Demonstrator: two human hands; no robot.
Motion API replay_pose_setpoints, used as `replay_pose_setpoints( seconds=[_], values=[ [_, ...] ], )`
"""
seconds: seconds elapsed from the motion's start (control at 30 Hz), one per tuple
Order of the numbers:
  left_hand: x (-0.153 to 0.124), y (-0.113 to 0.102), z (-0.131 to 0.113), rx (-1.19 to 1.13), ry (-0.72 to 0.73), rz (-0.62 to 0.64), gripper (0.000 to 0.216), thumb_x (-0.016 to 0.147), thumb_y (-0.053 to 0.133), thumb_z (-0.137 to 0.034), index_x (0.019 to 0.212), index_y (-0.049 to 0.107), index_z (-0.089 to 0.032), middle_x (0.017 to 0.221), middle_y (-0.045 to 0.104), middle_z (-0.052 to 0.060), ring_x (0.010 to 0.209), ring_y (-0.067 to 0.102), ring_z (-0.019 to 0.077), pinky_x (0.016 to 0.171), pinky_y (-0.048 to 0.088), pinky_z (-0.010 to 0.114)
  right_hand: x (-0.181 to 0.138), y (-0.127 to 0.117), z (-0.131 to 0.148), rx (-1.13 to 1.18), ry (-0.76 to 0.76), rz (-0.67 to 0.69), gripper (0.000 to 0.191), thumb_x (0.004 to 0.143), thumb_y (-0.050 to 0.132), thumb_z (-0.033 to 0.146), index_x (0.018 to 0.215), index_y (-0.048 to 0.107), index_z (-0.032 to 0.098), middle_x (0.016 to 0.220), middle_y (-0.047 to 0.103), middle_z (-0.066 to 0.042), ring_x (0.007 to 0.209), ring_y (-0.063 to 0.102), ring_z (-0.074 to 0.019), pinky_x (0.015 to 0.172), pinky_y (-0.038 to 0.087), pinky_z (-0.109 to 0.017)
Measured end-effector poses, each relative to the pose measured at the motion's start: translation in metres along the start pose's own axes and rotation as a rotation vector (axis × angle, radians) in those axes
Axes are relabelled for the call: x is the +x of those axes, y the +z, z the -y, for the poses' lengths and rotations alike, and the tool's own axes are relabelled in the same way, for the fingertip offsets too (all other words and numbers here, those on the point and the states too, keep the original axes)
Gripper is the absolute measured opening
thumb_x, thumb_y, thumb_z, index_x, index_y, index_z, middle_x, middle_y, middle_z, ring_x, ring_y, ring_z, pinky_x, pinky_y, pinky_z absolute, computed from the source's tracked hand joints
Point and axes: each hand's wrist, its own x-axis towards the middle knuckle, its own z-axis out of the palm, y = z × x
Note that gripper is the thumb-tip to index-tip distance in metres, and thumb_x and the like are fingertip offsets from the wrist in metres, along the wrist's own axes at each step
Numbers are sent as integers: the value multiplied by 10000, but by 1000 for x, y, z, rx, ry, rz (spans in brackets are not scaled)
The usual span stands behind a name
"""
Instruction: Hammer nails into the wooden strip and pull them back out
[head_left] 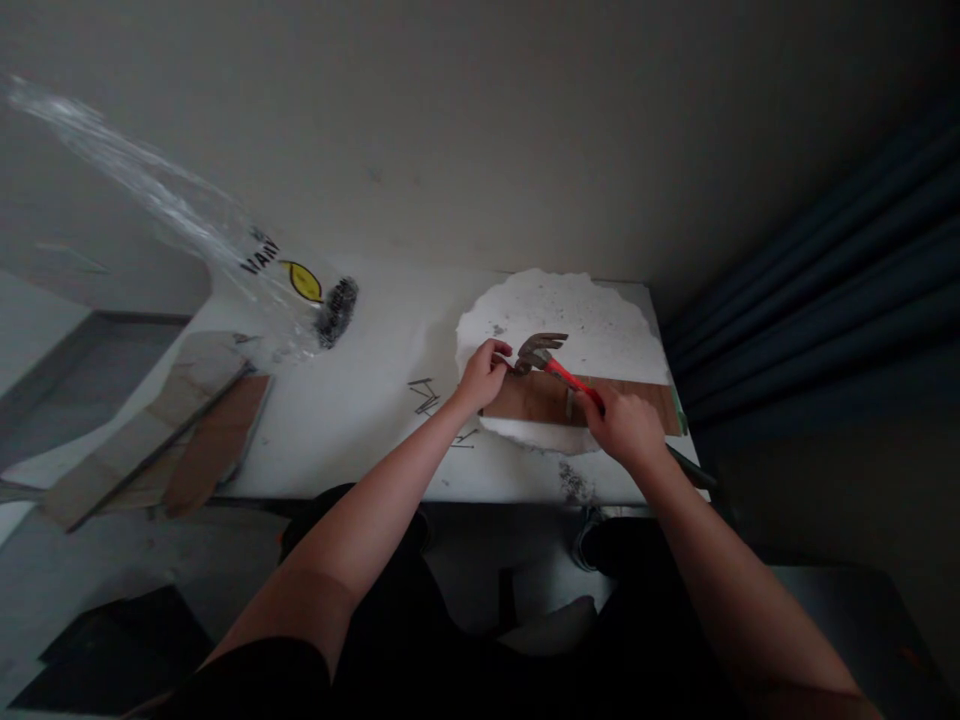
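Note:
My right hand (626,425) is wrapped round the red handle of a claw hammer (541,352). The hammer's head is over the left end of a brown wooden board (536,398), close to the fingertips of my left hand (484,378). My left fingers are pinched together at that end of the board; what they hold, if anything, is too small to make out. Beneath the board lies a white slab (555,305) with a ragged edge. Several nails (426,400) lie loose on the white table (360,430), left of the board.
A clear plastic bag (225,240) with a yellow print and dark contents stands at the table's back left. Brown and beige board pieces (214,440) stick out over the left edge. A dark curtain (825,290) hangs at the right. Dark crumbs (575,482) lie near the front edge.

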Motion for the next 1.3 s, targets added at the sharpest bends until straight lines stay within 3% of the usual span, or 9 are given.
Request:
replay_pose_setpoints(
  seconds=[0.17,0.4,0.57,0.77,0.93,1.13,1.3],
  values=[
    [1,1,-1,4,9,-6,306,751,444,-25,985,555,-188,913,665,19,806,630,148,826,489,329,-2,1,-1,20,10,-69,532,1014,250,528,1143,644,194,827,709,-106,712,644,-240,630,343,-300],
    [1,1,0,12,18,-16,253,782,466,-70,975,571,-195,905,662,19,842,625,158,831,493,329,-1,2,3,-5,-15,31,513,1010,272,526,1087,654,192,825,715,-114,713,654,-245,623,353,-300],
    [1,2,0,15,18,-17,260,779,461,-63,976,570,-193,939,670,26,821,629,155,836,499,340,0,5,-2,8,-8,-47,523,1015,244,525,1204,624,221,838,720,-101,723,656,-252,639,366,-307],
    [2,2,-1,19,24,-22,254,779,454,-58,966,562,-191,982,661,36,870,624,155,859,496,330,3,11,-1,0,-28,-1,507,1010,268,530,1142,642,215,835,719,-101,726,660,-253,624,359,-303],
    [1,1,-3,30,18,-6,268,767,450,-44,961,561,-192,951,664,31,840,623,156,843,501,336,3,11,-3,-9,-1,-45,532,1012,251,533,1196,628,205,840,717,-106,728,658,-249,640,366,-304],
    [1,1,-1,11,23,-7,261,776,445,-53,967,551,-195,968,657,31,868,630,157,865,500,339,5,10,0,-10,-21,39,538,1008,255,537,1151,650,201,864,720,-116,750,663,-252,646,384,-304],
    [2,1,-1,25,30,2,270,772,444,-47,973,556,-188,972,661,36,843,631,157,839,501,333,5,8,-2,-15,-14,-6,543,1013,239,533,1190,636,207,863,722,-111,735,664,-251,630,368,-303]
  ],
)
